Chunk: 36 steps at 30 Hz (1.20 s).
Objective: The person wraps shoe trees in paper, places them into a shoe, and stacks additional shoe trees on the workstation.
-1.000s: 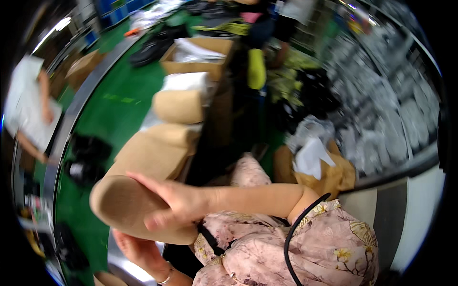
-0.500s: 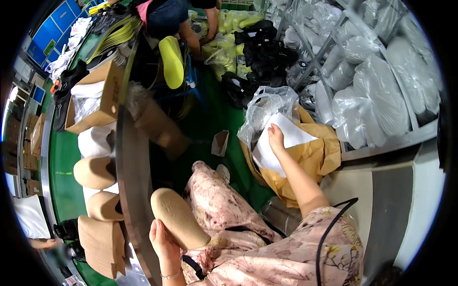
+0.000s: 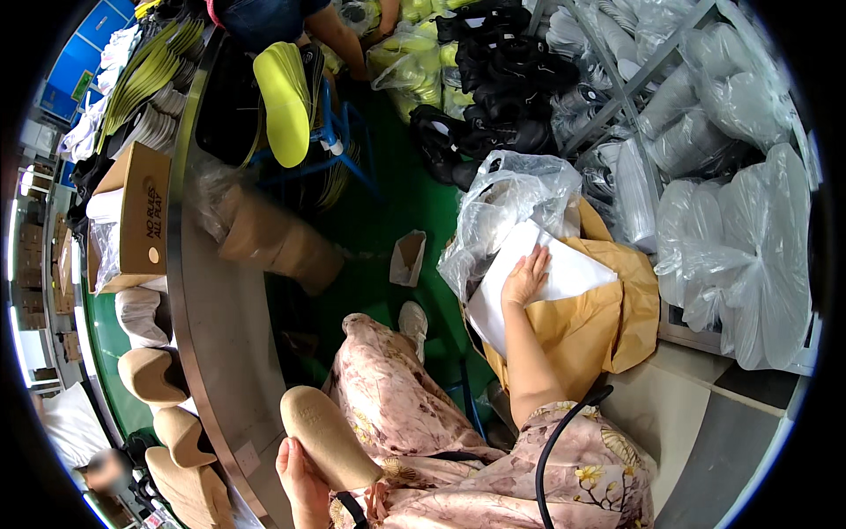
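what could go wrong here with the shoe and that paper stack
The left hand holds the tan boot only at its lower end, so it might slip onto the lap. The right hand presses flat on white paper sheets beside a loose plastic bag, so it may drag several sheets.

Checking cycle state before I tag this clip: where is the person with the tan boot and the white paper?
Done: the left hand already holds a tan boot over the lap. In hand: the right hand lies flat on the white paper sheets in the brown bag, no sheet lifted clear yet. Left: no paper is at the boot, and more tan boots wait on the conveyor belt.
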### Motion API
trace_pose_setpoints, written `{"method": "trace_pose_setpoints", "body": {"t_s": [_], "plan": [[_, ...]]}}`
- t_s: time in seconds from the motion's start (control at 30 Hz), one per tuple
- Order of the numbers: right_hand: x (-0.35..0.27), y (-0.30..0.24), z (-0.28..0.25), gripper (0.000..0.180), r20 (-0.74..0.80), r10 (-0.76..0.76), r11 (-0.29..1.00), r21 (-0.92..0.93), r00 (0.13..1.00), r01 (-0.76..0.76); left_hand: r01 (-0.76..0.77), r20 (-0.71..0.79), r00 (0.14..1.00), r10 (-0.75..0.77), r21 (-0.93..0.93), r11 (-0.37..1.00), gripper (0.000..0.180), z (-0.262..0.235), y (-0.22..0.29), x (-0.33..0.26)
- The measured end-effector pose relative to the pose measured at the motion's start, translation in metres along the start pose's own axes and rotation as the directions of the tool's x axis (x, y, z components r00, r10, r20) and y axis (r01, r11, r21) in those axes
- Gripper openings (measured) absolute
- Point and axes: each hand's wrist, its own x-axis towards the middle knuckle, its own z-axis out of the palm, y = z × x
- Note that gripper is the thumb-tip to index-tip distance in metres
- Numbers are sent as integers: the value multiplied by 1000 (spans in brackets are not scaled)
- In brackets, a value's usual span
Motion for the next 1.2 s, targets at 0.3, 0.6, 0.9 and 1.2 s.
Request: {"method": "trace_pose_setpoints", "body": {"t_s": [0.3, 0.6, 0.9, 1.2], "plan": [[-46, -105, -164, 29, 226, -723, 373, 923, 653, 93, -205, 146, 968, 202, 6, 979, 13, -9, 30, 10], [-213, -254, -336, 33, -84, -832, -170, 979, -549, 108, -430, 149, 884, 443, -110, 896, 12, -49, 87, 34], [-308, -297, -348, 11, -18, -972, 4, 995, -236, -95, -336, 156, 855, 495, -560, 757, 7, -107, 77, -15], [-387, -364, -364, 46, -399, -836, -549, 642, -378, 535, -657, -45, 688, 724, -462, 596, 26, -160, 54, 24]]}}
